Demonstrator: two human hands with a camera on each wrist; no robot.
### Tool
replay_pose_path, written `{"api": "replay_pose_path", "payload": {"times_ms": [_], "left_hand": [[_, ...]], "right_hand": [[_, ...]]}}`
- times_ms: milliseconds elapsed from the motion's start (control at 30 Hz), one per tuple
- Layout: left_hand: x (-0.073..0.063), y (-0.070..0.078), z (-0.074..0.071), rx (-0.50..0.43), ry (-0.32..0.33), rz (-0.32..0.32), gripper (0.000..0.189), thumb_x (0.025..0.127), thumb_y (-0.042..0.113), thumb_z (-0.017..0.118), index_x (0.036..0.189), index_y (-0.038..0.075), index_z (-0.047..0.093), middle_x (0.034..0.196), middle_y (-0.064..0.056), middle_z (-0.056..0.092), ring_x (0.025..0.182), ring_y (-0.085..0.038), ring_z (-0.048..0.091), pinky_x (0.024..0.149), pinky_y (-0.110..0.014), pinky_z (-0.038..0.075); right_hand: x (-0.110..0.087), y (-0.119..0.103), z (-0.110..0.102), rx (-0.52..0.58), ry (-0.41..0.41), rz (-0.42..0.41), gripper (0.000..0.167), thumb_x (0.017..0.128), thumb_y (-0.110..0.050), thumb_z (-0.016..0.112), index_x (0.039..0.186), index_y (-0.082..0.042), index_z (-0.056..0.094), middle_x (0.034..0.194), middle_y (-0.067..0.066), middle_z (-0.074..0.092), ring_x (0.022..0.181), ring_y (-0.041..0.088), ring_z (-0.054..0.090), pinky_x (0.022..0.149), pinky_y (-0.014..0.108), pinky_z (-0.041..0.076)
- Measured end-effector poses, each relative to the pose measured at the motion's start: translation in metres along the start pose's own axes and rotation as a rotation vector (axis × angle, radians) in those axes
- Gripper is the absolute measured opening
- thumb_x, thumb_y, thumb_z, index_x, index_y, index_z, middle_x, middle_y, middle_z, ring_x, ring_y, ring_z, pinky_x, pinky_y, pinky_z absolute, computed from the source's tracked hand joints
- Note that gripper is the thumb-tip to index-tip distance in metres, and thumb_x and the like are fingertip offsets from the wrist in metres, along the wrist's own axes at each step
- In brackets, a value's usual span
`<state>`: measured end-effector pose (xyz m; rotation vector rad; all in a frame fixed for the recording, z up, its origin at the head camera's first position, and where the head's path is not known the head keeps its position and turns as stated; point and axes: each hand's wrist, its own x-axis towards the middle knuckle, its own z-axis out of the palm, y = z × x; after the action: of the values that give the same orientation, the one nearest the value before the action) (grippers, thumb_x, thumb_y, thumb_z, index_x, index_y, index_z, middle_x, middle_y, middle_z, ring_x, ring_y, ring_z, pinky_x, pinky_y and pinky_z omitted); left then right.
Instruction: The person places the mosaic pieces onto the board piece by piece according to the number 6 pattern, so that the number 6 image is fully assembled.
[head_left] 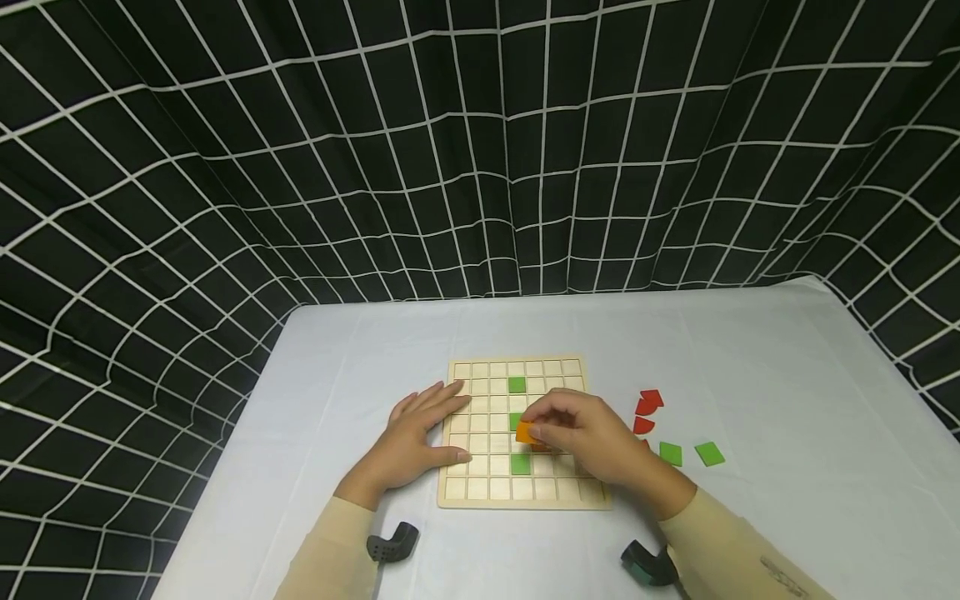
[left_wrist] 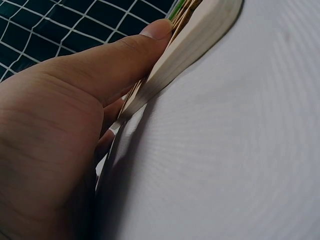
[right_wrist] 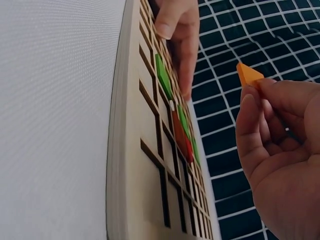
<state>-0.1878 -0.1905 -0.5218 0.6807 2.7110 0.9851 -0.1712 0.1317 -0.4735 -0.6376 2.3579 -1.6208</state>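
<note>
Where the right hand (head_left: 585, 429) pinches: orange piece (head_left: 524, 432), lower centre of the frame, above the board (head_left: 525, 503).
Cells (head_left: 477, 488): lowering it level and square should suit them best.
Left hand (head_left: 417, 435): spread, resting on the board's left edge; light pressure should prevent sliding.

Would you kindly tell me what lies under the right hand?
In the head view, the wooden board lies there, a brownish piece partly showing; what the right hand covers cannot be seen.

White-gridded black cloth (head_left: 525, 142) hangs behind and beside white-covered table (head_left: 810, 367).
</note>
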Motion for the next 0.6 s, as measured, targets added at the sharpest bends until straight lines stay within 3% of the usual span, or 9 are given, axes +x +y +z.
{"api": "replay_pose_path", "payload": {"times_ms": [333,600], "left_hand": [[0.001,-0.002,0.001,0.006,0.001,0.005,0.088,0.091,0.055,0.085,0.166,0.024,0.050,0.178,0.007,0.027,0.164,-0.020,0.015,0.130,-0.051,0.000],[0.001,-0.002,0.001,0.012,0.002,0.009,0.088,0.091,0.055,0.085,0.166,0.025,0.050,0.177,0.008,0.028,0.164,-0.021,0.015,0.130,-0.051,0.001]], "right_hand": [[0.013,0.002,0.012,0.023,-0.019,-0.024,0.006,0.103,-0.011,0.077,0.109,-0.013,0.079,0.098,0.000,0.071,0.086,0.025,0.068,0.075,0.031,0.061],[0.024,0.004,0.023,-0.014,-0.021,-0.010,0.010,0.102,-0.008,0.077,0.105,-0.016,0.080,0.095,-0.003,0.070,0.089,0.022,0.066,0.078,0.030,0.058]]}}
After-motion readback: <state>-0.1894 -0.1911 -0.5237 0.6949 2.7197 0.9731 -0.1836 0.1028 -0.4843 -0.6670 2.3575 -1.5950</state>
